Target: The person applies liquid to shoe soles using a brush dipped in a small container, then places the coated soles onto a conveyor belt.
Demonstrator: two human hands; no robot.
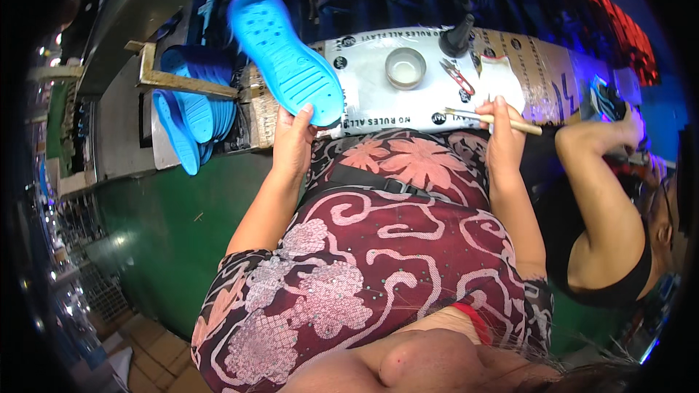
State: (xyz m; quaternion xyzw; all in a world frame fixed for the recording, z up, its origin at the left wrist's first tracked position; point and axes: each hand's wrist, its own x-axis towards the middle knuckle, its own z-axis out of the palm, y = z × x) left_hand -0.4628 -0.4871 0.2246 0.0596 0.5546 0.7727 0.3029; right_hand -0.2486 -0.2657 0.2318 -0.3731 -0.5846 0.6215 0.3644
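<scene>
A bright blue shoe sole [291,65] tilts up over the left part of the bench, its grooved and pitted face toward me. My left hand [293,135] grips its heel end, thumb on the face and fingers behind. In my right hand [502,127] is a thin brush [526,126] with a pale wooden handle, its bristle end pointing left. Between the two hands, a small round bowl [405,69] with whitish liquid sits on the bench cover. Red-handled snips [457,77] lie right of the bowl, close to the brush.
Several more blue soles [196,113] stand stacked at the left beside a metal bracket [186,81]. A dark cone-shaped bottle [458,35] stands behind the snips, near a white pad [501,81]. At the right, a co-worker's arm [601,167] reaches toward a dark blue shoe [606,100].
</scene>
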